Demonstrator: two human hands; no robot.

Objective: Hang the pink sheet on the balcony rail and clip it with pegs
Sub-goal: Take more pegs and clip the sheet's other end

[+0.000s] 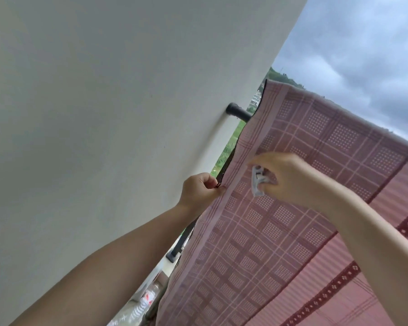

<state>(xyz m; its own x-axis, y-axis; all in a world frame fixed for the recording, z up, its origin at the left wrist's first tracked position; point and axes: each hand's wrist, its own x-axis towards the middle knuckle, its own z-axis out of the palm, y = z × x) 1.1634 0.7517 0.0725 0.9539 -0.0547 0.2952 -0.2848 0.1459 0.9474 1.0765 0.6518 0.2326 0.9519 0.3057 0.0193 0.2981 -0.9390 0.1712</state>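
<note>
Left hand (199, 190) pinches the sheet (292, 208) edge, right hand (290, 177) grips a white peg (257, 182); I'd pull the edge taut against the rail (239, 113) before clipping

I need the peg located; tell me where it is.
Head view, centre-right: the white peg is held in the right hand, against the pink sheet, right of the left hand.

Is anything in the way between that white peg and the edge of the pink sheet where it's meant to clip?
Nothing visible blocks it. The right hand holds the white peg just over the pink sheet, beside the edge that the left hand pinches. Only bare cloth lies between them.
</note>
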